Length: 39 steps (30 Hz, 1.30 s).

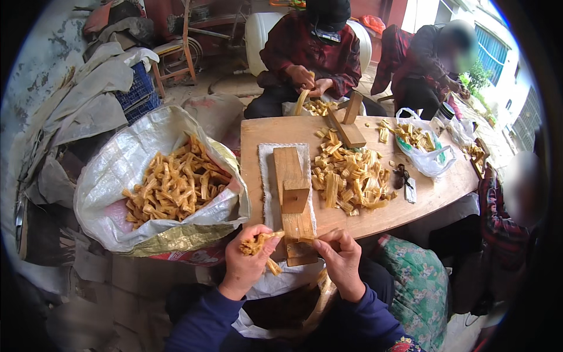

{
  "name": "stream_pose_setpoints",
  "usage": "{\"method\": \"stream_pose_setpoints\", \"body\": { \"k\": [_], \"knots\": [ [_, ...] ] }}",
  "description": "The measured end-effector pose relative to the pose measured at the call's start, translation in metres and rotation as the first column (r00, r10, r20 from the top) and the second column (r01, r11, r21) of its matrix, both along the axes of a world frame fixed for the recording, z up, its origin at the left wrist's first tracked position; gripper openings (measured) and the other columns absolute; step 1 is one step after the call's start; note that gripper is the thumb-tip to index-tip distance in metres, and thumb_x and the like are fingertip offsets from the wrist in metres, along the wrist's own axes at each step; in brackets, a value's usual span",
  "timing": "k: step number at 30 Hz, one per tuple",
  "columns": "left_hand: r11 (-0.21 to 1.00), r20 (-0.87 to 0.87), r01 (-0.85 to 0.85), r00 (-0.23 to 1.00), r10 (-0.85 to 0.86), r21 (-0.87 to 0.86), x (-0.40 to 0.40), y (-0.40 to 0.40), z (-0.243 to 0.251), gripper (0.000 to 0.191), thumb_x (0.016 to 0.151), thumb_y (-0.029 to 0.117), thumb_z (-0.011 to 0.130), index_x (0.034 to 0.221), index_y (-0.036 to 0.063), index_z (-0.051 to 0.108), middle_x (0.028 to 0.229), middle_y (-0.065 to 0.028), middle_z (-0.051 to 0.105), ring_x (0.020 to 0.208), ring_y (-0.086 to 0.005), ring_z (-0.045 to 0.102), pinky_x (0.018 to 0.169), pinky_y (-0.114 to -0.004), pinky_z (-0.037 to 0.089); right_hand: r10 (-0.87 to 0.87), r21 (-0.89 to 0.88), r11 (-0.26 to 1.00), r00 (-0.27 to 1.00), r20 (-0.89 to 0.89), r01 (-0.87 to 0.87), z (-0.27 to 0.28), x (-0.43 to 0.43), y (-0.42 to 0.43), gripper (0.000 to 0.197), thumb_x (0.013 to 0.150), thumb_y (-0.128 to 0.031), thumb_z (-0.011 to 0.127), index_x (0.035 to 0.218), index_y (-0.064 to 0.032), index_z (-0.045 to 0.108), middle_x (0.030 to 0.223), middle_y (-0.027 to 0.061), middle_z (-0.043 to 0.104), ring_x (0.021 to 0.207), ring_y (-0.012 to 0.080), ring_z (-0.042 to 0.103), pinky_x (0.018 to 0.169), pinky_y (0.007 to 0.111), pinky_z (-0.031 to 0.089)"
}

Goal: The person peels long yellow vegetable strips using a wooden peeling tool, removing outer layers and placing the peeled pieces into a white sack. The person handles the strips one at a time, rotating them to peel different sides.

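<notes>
My left hand (248, 262) grips a knobbly, yellow-brown dried root-like piece (254, 246) near the front end of a wooden block device (303, 229). Across that end, my right hand (339, 259) pinches a thin strip of like material between thumb and fingertips. The wooden device lies lengthwise on a folded white cloth (267, 176), with an upright block (295, 196) at its middle. To its right, cut pieces (352, 176) are heaped on the wooden table (257, 130). An open woven sack (101, 185) at the left holds many branching pieces (176, 180).
Across the table, one person (316, 57) handles pieces near a second wooden device (349, 127). Two more people sit at the right. A plastic bag of pieces (424, 147) and a small dark object (400, 177) lie on the table. A green patterned cushion (415, 290) is beside my right arm.
</notes>
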<state>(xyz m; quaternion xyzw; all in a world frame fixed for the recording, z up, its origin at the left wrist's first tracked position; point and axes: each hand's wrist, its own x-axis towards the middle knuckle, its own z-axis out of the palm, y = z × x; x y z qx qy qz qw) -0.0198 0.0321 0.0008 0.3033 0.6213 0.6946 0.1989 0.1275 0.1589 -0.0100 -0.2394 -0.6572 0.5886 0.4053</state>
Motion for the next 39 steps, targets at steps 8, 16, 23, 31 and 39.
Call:
{"method": "stream_pose_setpoints", "body": {
  "k": [8, 16, 23, 31, 39],
  "knots": [
    [0.952, -0.195, -0.307, 0.933, 0.301, -0.001, -0.131, -0.017, 0.084, 0.049, 0.088, 0.039, 0.072, 0.115, 0.0, 0.062, 0.106, -0.0135, 0.065, 0.094, -0.0179, 0.062, 0.082, -0.031, 0.05, 0.114, 0.391, 0.919, 0.987, -0.117, -0.06, 0.005, 0.003, -0.008, 0.017, 0.077, 0.005, 0.078, 0.086, -0.0008, 0.064, 0.076, 0.0064, 0.065, 0.063, 0.0133, 0.058, 0.057, 0.024, 0.046],
    [0.974, -0.535, -0.212, 0.834, 0.138, -0.078, -0.054, -0.018, 0.08, 0.023, 0.09, 0.006, 0.054, 0.109, 0.0005, 0.066, 0.101, -0.012, 0.069, 0.093, -0.0195, 0.066, 0.083, -0.032, 0.052, 0.177, 0.508, 0.845, 0.984, 0.027, -0.166, 0.02, -0.001, -0.022, 0.021, 0.07, 0.006, 0.08, 0.079, -0.0031, 0.063, 0.069, 0.0069, 0.063, 0.06, 0.018, 0.061, 0.055, 0.027, 0.047],
    [0.83, 0.207, 0.528, 0.845, -0.493, -0.181, 0.03, -0.015, 0.015, 0.019, 0.096, 0.009, 0.056, 0.108, -0.0022, 0.066, 0.092, -0.0038, 0.069, 0.082, -0.0053, 0.059, 0.074, -0.024, 0.051, 0.374, 0.766, 0.567, 0.923, 0.087, -0.302, 0.033, 0.003, -0.029, 0.028, 0.065, -0.009, 0.084, 0.083, -0.0081, 0.063, 0.067, 0.005, 0.058, 0.053, 0.0211, 0.059, 0.045, 0.031, 0.044],
    [0.108, 0.392, 0.986, 0.049, -0.919, 0.128, 0.043, -0.032, 0.032, 0.027, 0.092, 0.013, 0.067, 0.117, 0.0013, 0.067, 0.102, -0.0037, 0.07, 0.097, -0.0091, 0.06, 0.085, -0.022, 0.045, 0.313, 0.458, 0.86, 0.942, -0.125, -0.225, 0.04, 0.012, -0.008, 0.02, 0.088, -0.012, 0.059, 0.07, -0.0033, 0.056, 0.052, 0.0074, 0.056, 0.039, 0.0186, 0.049, 0.04, 0.03, 0.036],
    [0.913, -0.818, 0.37, 0.462, -0.343, -0.174, 0.007, -0.028, 0.031, 0.04, 0.081, 0.015, 0.07, 0.121, 0.0159, 0.067, 0.067, -0.002, 0.049, 0.056, -0.0196, 0.055, 0.048, -0.03, 0.045, 0.738, -0.563, 0.649, 0.603, 0.303, -0.511, 0.035, 0.015, -0.023, 0.027, 0.097, -0.024, 0.061, 0.086, 0.0003, 0.067, 0.065, 0.0009, 0.061, 0.054, 0.0066, 0.052, 0.049, 0.022, 0.04]
  ]
}}
